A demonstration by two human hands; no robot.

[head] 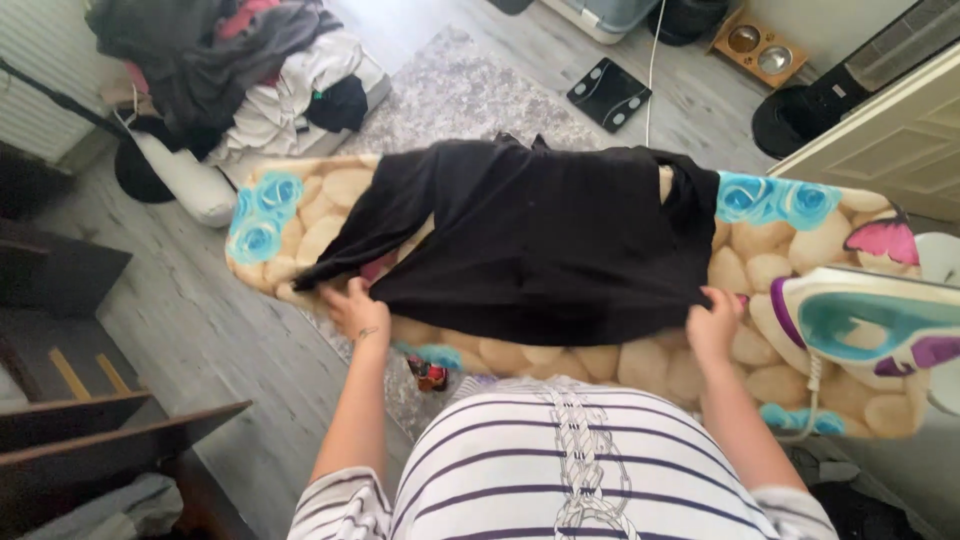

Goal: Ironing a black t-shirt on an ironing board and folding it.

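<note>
A black garment [530, 240] lies spread across an ironing board [300, 215] with a stone-and-blue-rose patterned cover. My left hand [355, 308] grips the garment's near edge at its left side, by a sleeve. My right hand [713, 322] pinches the near edge at its right corner. The cloth is stretched between the two hands. A white, teal and purple steam iron [870, 322] rests on the board just right of my right hand.
A pile of clothes [240, 70] sits on the floor beyond the board's left end. A grey rug [460, 90], a black bathroom scale [608, 93], a pet bowl stand [758, 47] and a white cord [652, 70] lie behind. Dark wooden furniture [90, 420] stands at left.
</note>
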